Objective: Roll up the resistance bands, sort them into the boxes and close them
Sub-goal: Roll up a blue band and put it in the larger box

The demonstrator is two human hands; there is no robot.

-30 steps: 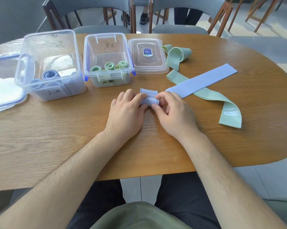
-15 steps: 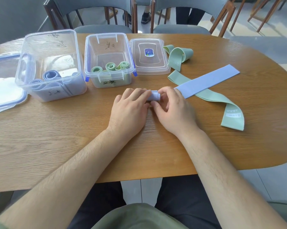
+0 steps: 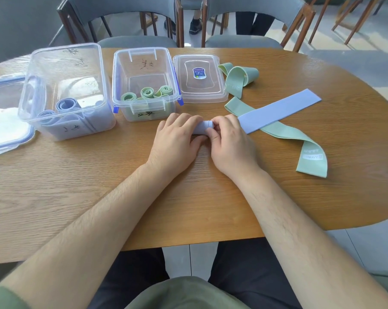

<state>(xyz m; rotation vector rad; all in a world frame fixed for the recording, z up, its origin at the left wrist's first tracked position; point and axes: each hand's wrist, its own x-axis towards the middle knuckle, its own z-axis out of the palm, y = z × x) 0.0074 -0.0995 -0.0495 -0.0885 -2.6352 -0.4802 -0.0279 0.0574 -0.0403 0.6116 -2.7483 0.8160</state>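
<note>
- We are mid-roll on the blue band (image 3: 277,110): its near end is wound into a small tight coil, and the free length lies flat, running toward the worktop's right far edge.
- Our left hand (image 3: 177,139) is clenched over the coil's left side, and our right hand (image 3: 231,141) pinches its right end; both grips are closed on the blue band.
- The flat length lies across a loose green band (image 3: 309,150); a second green band (image 3: 239,76) lies crumpled beside the small lid (image 3: 199,94).
- The left box (image 3: 65,90) already holds blue rolls, and the middle box (image 3: 146,85) holds green rolls; both are open.
- Next, we judge, the coil must be rolled on along the flat length, kept tight and square, without dragging the green band beneath, then dropped into the left box.
</note>
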